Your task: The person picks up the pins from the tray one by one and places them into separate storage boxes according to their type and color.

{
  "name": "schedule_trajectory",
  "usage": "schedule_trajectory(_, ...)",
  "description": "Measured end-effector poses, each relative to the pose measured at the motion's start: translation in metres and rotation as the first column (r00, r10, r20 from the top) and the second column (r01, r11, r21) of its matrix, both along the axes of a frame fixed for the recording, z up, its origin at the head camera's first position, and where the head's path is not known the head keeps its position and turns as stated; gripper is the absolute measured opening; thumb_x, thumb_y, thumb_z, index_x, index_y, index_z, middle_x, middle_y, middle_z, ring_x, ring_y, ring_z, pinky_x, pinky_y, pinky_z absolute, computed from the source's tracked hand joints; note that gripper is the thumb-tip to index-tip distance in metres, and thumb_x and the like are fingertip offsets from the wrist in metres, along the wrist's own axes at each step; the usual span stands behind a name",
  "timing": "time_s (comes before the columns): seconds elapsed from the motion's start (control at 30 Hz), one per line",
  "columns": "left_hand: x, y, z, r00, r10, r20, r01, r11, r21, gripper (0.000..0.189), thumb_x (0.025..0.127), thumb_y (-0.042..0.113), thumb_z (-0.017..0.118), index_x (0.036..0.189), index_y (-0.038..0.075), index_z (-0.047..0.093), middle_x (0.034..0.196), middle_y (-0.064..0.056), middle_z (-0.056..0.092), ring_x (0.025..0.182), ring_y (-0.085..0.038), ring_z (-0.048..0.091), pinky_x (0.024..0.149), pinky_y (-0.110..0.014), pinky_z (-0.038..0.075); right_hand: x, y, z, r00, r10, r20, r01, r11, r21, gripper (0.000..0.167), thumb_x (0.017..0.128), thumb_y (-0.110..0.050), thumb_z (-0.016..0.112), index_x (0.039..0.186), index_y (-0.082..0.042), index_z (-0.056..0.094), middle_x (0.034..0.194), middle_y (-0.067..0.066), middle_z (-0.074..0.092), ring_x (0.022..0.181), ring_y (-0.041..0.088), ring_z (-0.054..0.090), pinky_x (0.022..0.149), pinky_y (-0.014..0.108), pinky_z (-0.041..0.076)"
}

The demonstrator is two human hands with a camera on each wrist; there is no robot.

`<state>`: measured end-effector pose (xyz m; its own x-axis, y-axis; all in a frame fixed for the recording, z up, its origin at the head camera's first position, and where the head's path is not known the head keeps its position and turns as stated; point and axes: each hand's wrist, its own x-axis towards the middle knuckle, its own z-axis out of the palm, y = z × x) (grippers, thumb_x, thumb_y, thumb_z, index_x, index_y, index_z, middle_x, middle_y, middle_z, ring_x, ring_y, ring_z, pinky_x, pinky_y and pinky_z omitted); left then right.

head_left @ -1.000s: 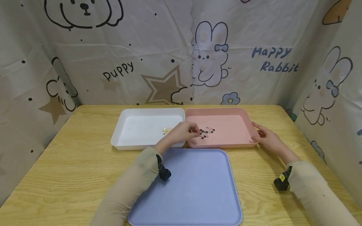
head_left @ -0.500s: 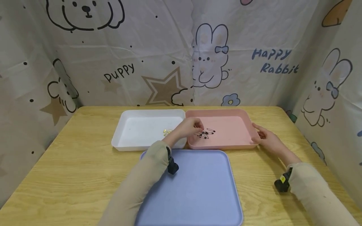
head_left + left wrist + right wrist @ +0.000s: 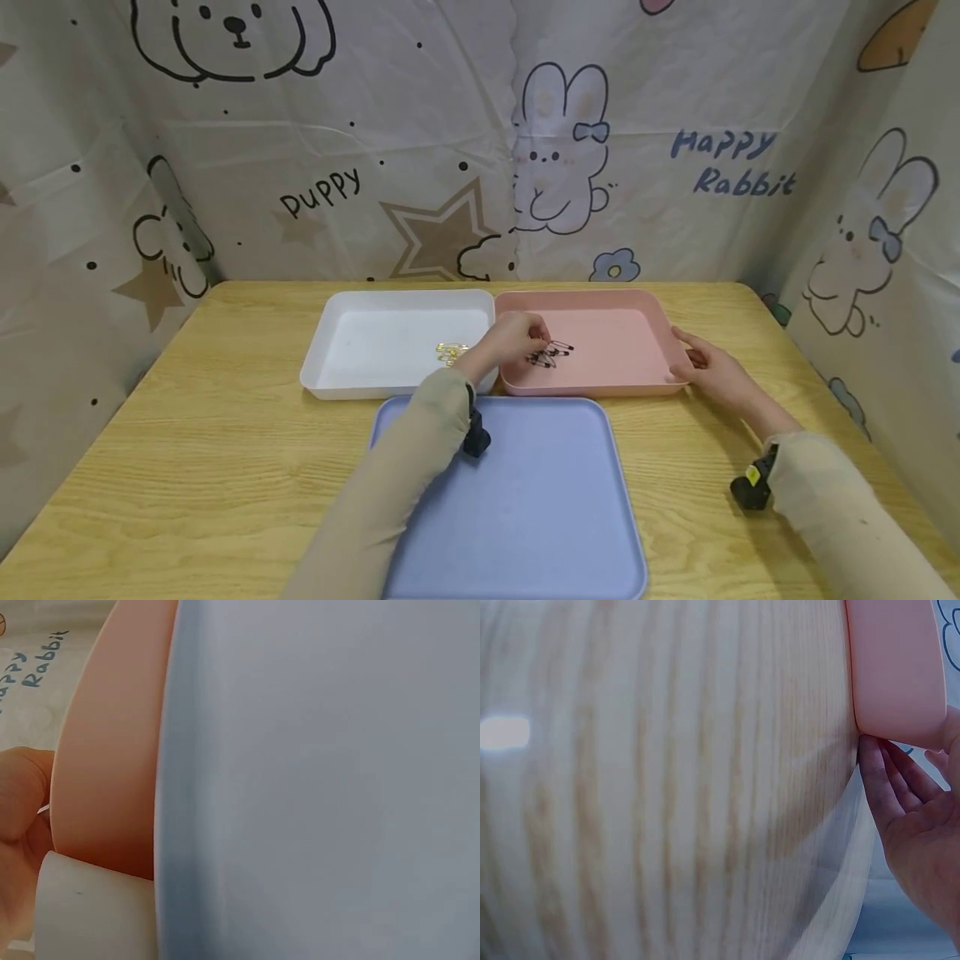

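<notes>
Black safety pins [image 3: 542, 360] lie in a loose pile in the left part of the pink tray [image 3: 615, 350]. My left hand [image 3: 517, 335] is over that pile, thumb and fingertips pinched together. In the left wrist view, at the frame's edge, a slim bright line shows between the thumb and fingers of the left hand [image 3: 21, 802], like a safety pin. My right hand [image 3: 712, 371] holds the pink tray by its right end. Fingers of the right hand [image 3: 922, 817] reach to the tray's lower corner in the right wrist view, thumb along its side.
A white tray [image 3: 375, 342] with several gold safety pins [image 3: 452, 353] adjoins the pink one on the left. In front lies a flat blue tray [image 3: 540, 500], partly under my left forearm. All stand on a wooden table [image 3: 225, 433], with a printed curtain [image 3: 420, 108] behind.
My left hand has shifted to the right over the black safety pins, uncovering more of the gold ones in the white tray. The right hand has stayed on the pink tray.
</notes>
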<state>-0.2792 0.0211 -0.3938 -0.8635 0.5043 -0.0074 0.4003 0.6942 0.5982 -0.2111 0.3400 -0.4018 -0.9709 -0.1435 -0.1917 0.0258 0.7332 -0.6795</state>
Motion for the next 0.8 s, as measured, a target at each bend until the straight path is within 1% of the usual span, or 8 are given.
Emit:
schedule_trajectory(0.1,0.0006,0.0019,0.0007,1.000,0.023,-0.016,-0.024,0.999,-0.043,0.005,0.086,0.016,0.061,0.085,0.012,0.064,0.080,0.002,0.061,0.072,-0.011,0.051,0.063,-0.019,0.040,0.0000,0.0001,0.0003,1.000,-0.001,0.010,0.001,1.000,-0.009,0.075,0.091,-0.040,0.050,0.147,-0.017,0.006,0.147,0.027,0.013,0.130,0.047,0.020,0.102,0.058,0.021)
schedule_trajectory(0.2,0.0013,0.0035,0.0012,0.998,0.040,-0.048,-0.044,0.995,-0.087,0.005,0.087,0.017,0.061,0.085,0.014,0.065,0.079,0.002,0.061,0.072,-0.011,0.051,0.063,-0.020,0.040,0.0003,-0.0002,0.0006,1.000,0.001,0.010,-0.001,1.000,-0.011,0.075,0.091,-0.040,0.050,0.147,-0.017,0.005,0.147,0.027,0.013,0.130,0.047,0.020,0.102,0.058,0.021)
schedule_trajectory(0.3,0.0015,0.0043,0.0004,0.996,0.046,-0.075,-0.055,0.992,-0.116,0.005,0.086,0.016,0.061,0.085,0.014,0.065,0.079,0.003,0.061,0.072,-0.011,0.051,0.065,-0.021,0.040,0.0005,-0.0005,0.0007,1.000,0.005,0.003,-0.005,1.000,-0.007,0.075,0.091,-0.040,0.050,0.147,-0.016,0.006,0.147,0.027,0.013,0.130,0.047,0.021,0.102,0.057,0.022)
schedule_trajectory(0.4,0.0022,0.0046,0.0001,0.995,0.040,-0.095,-0.053,0.990,-0.133,0.005,0.086,0.015,0.060,0.085,0.015,0.065,0.079,0.003,0.062,0.073,-0.011,0.052,0.068,-0.022,0.041,0.0007,-0.0007,0.0005,1.000,0.003,0.002,-0.003,1.000,-0.003,0.075,0.091,-0.040,0.050,0.147,-0.016,0.006,0.147,0.027,0.013,0.130,0.047,0.021,0.102,0.057,0.022)
schedule_trajectory(0.6,0.0023,0.0049,0.0005,0.995,0.039,-0.091,-0.052,0.989,-0.136,0.006,0.087,0.017,0.060,0.086,0.014,0.065,0.085,0.003,0.065,0.076,-0.011,0.053,0.072,-0.023,0.043,0.0006,-0.0010,0.0000,1.000,-0.001,0.011,0.001,1.000,-0.004,0.076,0.091,-0.041,0.050,0.147,-0.017,0.006,0.147,0.027,0.013,0.130,0.047,0.020,0.102,0.058,0.021)
schedule_trajectory(0.7,0.0018,0.0053,0.0007,0.996,0.050,-0.076,-0.060,0.990,-0.130,0.006,0.087,0.018,0.060,0.087,0.014,0.065,0.087,0.002,0.065,0.078,-0.011,0.053,0.072,-0.024,0.043,0.0008,-0.0011,0.0000,1.000,-0.001,0.009,0.001,1.000,-0.004,0.076,0.091,-0.041,0.050,0.147,-0.017,0.006,0.147,0.027,0.013,0.130,0.047,0.021,0.101,0.058,0.021)
schedule_trajectory(0.8,0.0008,0.0052,0.0008,0.997,0.064,-0.051,-0.069,0.992,-0.105,0.007,0.087,0.018,0.060,0.089,0.013,0.065,0.089,0.002,0.064,0.079,-0.011,0.054,0.072,-0.023,0.044,0.0012,-0.0010,0.0004,1.000,-0.002,0.003,0.002,1.000,-0.003,0.075,0.091,-0.041,0.050,0.147,-0.016,0.006,0.147,0.028,0.014,0.130,0.047,0.021,0.101,0.058,0.022)
